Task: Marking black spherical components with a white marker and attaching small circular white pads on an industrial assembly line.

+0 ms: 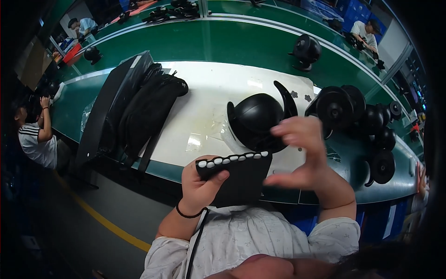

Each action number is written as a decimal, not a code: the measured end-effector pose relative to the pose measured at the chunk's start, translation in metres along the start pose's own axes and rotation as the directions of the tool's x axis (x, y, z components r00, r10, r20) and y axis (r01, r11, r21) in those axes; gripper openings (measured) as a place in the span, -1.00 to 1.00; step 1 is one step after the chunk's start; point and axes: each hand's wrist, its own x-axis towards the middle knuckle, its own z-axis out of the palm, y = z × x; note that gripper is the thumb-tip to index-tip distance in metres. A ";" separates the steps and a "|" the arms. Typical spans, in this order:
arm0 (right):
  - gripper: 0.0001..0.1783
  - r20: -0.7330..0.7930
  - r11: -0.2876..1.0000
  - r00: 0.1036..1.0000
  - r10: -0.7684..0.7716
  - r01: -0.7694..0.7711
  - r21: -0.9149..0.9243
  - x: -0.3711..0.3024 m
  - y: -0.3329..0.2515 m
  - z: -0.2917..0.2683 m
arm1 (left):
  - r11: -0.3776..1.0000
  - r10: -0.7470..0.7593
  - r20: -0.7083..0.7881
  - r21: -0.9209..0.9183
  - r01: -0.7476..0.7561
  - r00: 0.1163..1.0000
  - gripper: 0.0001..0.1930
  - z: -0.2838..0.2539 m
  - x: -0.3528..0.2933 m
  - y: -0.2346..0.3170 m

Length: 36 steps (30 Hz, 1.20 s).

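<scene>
My left hand [200,183] is closed on a flat black sheet [244,181], its thumb on the near face. A row of several small white oval pads [226,161] lines the sheet's upper edge. My right hand [304,156] is held in the air to the right of the sheet, slightly blurred. Its thumb and fingers are spread apart, and I see nothing between them. Just beyond it, a glossy black rounded device [260,118] with curved arms stands on the white mat, partly covered by my fingers.
On the left of the white mat [209,93] lie a black box [109,107] and dark fabric bags [153,107]. Several black round devices [337,107] crowd the right side. Another black device [306,50] stands on the green conveyor [251,39] behind. People work farther off.
</scene>
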 end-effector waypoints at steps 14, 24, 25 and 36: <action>-0.78 0.268 0.858 0.881 0.389 -0.453 0.243 -0.007 -0.015 -0.002 | 0.997 0.015 -0.039 0.075 -0.012 0.999 -0.83 0.016 0.008 0.017; -0.81 0.227 0.968 0.948 0.223 -0.243 0.061 -0.005 -0.006 -0.014 | 0.964 0.099 0.011 0.248 -0.099 0.995 -0.86 0.011 0.005 0.008; -0.82 0.256 0.974 0.945 0.203 -0.223 0.051 -0.006 -0.005 -0.015 | 0.964 0.099 0.010 0.248 -0.098 0.995 -0.86 0.012 0.005 0.007; -0.68 0.079 0.999 0.997 0.024 -0.020 -0.046 -0.010 -0.011 0.004 | 0.963 0.037 -0.011 0.268 -0.032 0.999 -0.85 0.015 0.004 0.005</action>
